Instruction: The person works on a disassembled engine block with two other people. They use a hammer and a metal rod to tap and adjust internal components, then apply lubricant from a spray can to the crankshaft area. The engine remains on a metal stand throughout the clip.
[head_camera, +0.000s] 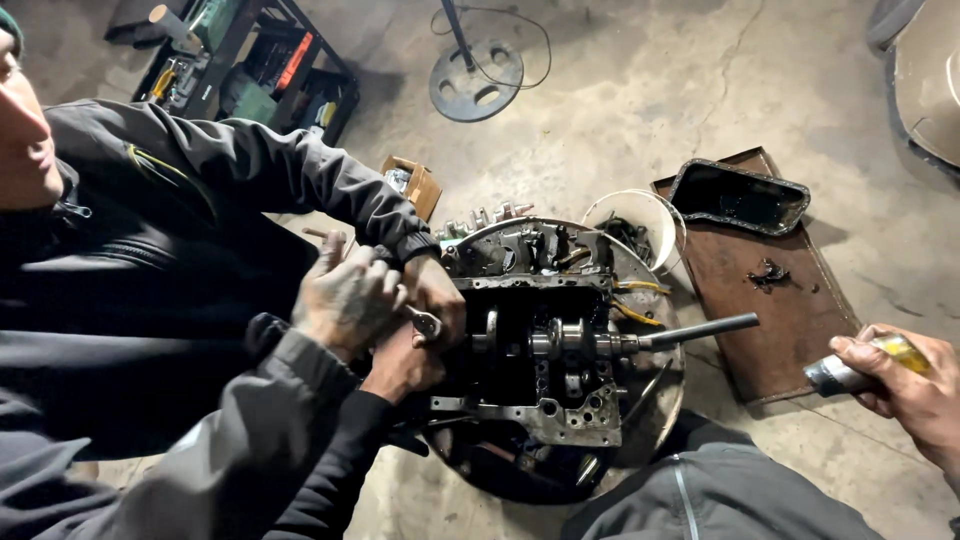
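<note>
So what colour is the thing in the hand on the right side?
The tube in the right hand is silver with a yellow end, seen in the head view.

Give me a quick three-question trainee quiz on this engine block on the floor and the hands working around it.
1. Multiple choice: what does the person's right hand hold? A) a silver and yellow cylinder B) a hammer C) a red rag
2. True or false: the black rectangular oil pan lies on top of the greasy grey metal engine block.
3. Fill in: the person's left hand is closed around a metal ____.

Key: 1 A. 2 False; it lies on the brown flat board beside the block. 3 wrench.
</note>
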